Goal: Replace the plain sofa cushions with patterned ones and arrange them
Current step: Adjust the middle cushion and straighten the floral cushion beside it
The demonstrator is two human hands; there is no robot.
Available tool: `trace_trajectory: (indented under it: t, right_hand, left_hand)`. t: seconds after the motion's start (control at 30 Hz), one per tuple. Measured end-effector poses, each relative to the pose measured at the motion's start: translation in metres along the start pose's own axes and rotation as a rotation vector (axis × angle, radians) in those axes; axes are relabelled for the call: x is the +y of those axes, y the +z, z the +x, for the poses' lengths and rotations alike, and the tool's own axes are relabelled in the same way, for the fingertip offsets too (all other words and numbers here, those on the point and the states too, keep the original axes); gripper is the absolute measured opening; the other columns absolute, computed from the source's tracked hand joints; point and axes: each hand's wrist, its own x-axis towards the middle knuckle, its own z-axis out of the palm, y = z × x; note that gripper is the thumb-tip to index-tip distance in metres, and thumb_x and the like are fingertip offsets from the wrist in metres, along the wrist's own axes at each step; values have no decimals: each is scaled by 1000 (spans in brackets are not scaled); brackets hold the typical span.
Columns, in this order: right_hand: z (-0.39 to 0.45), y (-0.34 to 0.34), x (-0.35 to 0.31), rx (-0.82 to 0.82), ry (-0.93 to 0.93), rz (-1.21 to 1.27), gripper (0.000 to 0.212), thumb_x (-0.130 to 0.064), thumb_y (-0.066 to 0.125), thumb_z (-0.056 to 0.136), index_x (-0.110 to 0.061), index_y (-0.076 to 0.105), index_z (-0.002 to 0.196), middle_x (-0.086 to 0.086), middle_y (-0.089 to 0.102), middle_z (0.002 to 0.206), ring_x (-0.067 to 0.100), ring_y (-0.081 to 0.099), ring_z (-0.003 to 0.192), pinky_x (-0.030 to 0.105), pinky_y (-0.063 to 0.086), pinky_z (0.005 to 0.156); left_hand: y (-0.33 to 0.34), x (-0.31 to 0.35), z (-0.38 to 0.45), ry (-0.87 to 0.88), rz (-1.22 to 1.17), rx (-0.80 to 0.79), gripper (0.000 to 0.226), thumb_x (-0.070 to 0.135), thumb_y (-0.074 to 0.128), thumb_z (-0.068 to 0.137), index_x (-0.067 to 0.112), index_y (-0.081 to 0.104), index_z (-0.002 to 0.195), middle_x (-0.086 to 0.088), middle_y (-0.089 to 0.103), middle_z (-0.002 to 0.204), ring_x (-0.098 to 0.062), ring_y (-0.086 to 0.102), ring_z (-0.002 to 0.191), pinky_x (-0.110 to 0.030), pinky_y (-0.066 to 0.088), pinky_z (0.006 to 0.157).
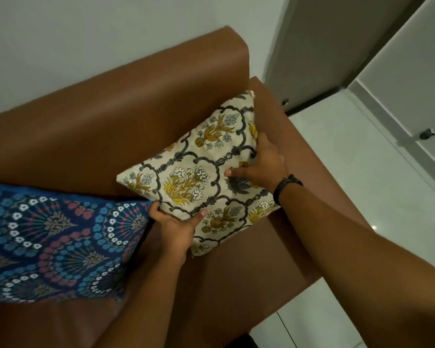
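Observation:
A cream cushion (194, 169) with yellow flowers and a dark lattice pattern leans in the right corner of the brown leather sofa (106, 116), against the backrest and the armrest. My left hand (176, 227) grips its lower left edge, thumb on top. My right hand (264, 162) clasps its right edge beside the armrest; a black band sits on that wrist. A blue cushion (50, 244) with red, white and blue flower fans lies on the seat to the left, touching my left hand.
The sofa's right armrest (312, 172) runs along the right of the cushion. Beyond it lies a pale tiled floor (362, 159). A white wall (86, 41) stands behind the sofa, and a grey door (319, 46) and a white panel with a dark knob (426, 134) stand at the upper right.

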Motion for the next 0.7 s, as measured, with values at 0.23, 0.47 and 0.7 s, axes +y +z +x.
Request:
trace_trajectory:
  t: [0.23,0.47,0.7]
  right_hand:
    - [11,-37,-62,148,-243,-263,110,-66,92,53,-21,45,141,4,59,131,32,52,124,55,41,102]
    - [36,-36,-40,-23,-161,-446,115,-68,92,54,-27,37,146,7,54,143,36,48,135,60,38,109]
    - [34,-14,-22,18,-165,-479,120,-74,87,54,-27,36,152,8,52,143,35,48,132,57,39,108]
  left_hand:
    - [30,22,3,-105,-293,-33,115,13,97,65,37,14,140,-6,57,138,-24,60,123,-46,52,104]
    - [54,-1,19,-210,-264,-87,113,18,97,65,34,14,140,-10,41,152,-30,50,132,-54,44,113]
    - [48,-17,30,-248,-207,-88,129,33,97,64,31,5,155,-12,39,160,-33,48,140,-54,40,116]
